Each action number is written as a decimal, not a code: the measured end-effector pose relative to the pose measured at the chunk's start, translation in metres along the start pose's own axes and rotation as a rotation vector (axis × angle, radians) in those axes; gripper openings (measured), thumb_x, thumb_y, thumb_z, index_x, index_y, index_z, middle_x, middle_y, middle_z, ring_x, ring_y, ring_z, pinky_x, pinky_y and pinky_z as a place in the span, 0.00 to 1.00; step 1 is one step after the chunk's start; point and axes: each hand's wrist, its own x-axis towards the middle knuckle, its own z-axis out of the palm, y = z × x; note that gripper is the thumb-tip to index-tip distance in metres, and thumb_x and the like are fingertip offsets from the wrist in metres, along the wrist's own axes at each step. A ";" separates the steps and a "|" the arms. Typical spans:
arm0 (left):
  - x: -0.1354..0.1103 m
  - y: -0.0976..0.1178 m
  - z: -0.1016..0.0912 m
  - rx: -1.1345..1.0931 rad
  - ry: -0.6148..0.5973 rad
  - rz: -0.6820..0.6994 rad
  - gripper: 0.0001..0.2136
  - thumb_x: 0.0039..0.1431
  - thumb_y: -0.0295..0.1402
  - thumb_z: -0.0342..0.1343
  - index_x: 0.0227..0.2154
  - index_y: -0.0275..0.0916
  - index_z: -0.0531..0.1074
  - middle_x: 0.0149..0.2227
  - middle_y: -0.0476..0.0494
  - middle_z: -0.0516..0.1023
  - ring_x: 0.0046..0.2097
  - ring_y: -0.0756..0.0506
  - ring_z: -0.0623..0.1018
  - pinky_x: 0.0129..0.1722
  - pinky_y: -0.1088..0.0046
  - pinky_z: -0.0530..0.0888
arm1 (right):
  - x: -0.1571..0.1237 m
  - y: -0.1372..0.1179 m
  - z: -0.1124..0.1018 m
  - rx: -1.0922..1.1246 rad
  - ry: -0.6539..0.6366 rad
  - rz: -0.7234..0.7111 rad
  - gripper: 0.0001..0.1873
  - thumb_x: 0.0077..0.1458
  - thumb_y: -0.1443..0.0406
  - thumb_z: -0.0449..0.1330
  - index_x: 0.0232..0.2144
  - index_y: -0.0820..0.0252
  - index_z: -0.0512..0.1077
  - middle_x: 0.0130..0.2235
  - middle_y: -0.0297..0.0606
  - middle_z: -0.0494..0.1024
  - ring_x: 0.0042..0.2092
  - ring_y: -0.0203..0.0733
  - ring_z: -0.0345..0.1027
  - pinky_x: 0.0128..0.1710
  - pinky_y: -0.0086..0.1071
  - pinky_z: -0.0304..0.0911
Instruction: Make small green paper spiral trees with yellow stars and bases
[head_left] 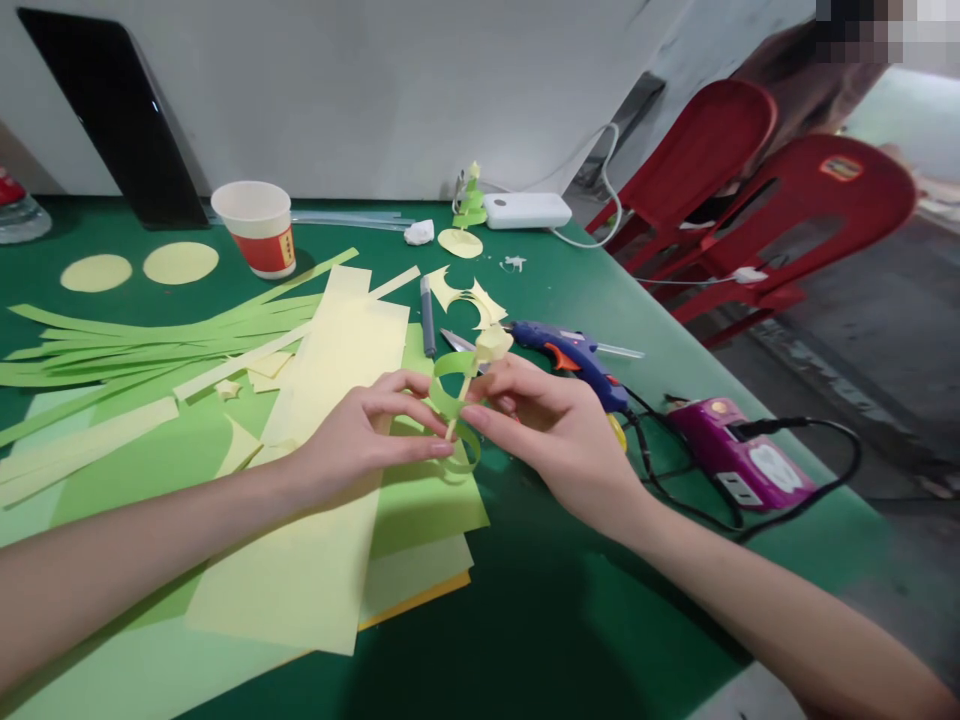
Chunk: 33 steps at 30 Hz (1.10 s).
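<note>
Between my two hands is a small paper craft: a thin pale stick with a green paper strip (454, 362) looped around it and a cream paper piece (493, 345) at its top. My left hand (382, 425) pinches the lower end of the stick and strip. Higher up, my right hand (551, 425) grips the strip between thumb and fingers. Just behind my fingers lie scissors (456, 340), partly hidden, and a blue glue gun (566, 352) with an orange trigger. Sheets of cream paper (337, 370) and green paper lie under my left arm.
Green paper strips (165, 340) spread at left, near two cream discs (180, 263) and a paper cup (256, 228). A finished-looking paper tree (470, 205) stands beside a white power bank (527, 210). A purple power strip (742, 455) with black cables sits right; red chairs (810, 220) stand beyond.
</note>
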 end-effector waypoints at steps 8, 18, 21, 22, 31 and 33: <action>-0.001 0.002 0.004 0.015 0.095 0.030 0.02 0.43 0.29 0.65 0.21 0.43 0.79 0.37 0.47 0.66 0.42 0.46 0.68 0.36 0.71 0.72 | 0.000 0.003 0.003 0.012 -0.037 0.069 0.02 0.46 0.67 0.60 0.24 0.59 0.71 0.23 0.30 0.61 0.27 0.32 0.52 0.27 0.30 0.49; -0.002 0.006 0.005 0.004 0.156 -0.077 0.01 0.42 0.29 0.65 0.22 0.38 0.78 0.26 0.48 0.71 0.30 0.50 0.69 0.32 0.70 0.67 | 0.000 0.009 0.002 0.025 -0.098 0.118 0.04 0.48 0.65 0.60 0.24 0.60 0.70 0.23 0.29 0.60 0.28 0.32 0.51 0.28 0.29 0.48; -0.001 0.006 0.005 0.007 0.148 -0.059 0.01 0.42 0.28 0.65 0.21 0.39 0.79 0.25 0.49 0.69 0.29 0.51 0.68 0.31 0.71 0.67 | 0.000 0.010 0.003 0.054 -0.095 0.138 0.05 0.48 0.65 0.61 0.24 0.60 0.70 0.23 0.30 0.61 0.28 0.32 0.52 0.28 0.29 0.48; -0.001 0.006 0.005 0.021 0.144 -0.056 0.01 0.42 0.28 0.65 0.21 0.40 0.79 0.25 0.49 0.69 0.29 0.51 0.68 0.30 0.71 0.67 | 0.000 0.010 0.003 0.061 -0.095 0.142 0.05 0.48 0.65 0.61 0.24 0.60 0.69 0.24 0.30 0.62 0.28 0.32 0.52 0.28 0.29 0.48; -0.002 0.004 0.005 0.030 0.113 -0.037 0.01 0.45 0.29 0.64 0.23 0.41 0.79 0.27 0.49 0.70 0.31 0.51 0.69 0.31 0.72 0.68 | 0.001 0.013 0.004 0.108 -0.105 0.172 0.08 0.47 0.62 0.62 0.23 0.61 0.68 0.24 0.30 0.62 0.28 0.32 0.52 0.28 0.29 0.50; -0.002 0.004 0.004 0.019 0.105 -0.032 0.01 0.45 0.29 0.64 0.23 0.41 0.79 0.27 0.49 0.70 0.32 0.50 0.69 0.32 0.72 0.68 | 0.001 0.013 0.003 0.108 -0.123 0.167 0.08 0.47 0.62 0.61 0.24 0.61 0.68 0.24 0.30 0.63 0.28 0.32 0.53 0.28 0.29 0.51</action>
